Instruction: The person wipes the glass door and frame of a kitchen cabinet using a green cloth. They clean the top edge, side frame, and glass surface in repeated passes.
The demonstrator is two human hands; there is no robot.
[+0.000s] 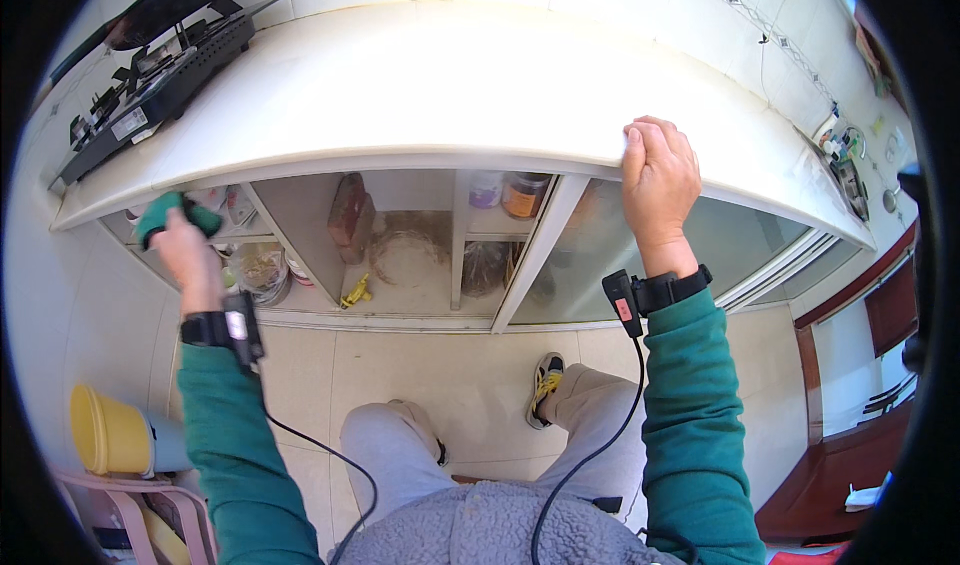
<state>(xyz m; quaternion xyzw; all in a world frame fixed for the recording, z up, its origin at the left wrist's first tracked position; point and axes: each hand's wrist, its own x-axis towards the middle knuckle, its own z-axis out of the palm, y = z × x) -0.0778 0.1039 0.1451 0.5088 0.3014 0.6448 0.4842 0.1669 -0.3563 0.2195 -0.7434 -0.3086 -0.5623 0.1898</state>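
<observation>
I see a green cloth at left of the frame, near in colour to the person's green sleeves. The tabletop is creamy white, the stove at upper left black. A grey diamond-patterned border crosses white wall tiles, upper right. Lower left, a bucket shows yellow.

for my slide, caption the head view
Left hand holding a green cloth at an open cabinet, right hand on the countertop edge.

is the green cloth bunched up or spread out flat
Bunched up: the green cloth makes a compact, rounded wad in the left hand.
</observation>
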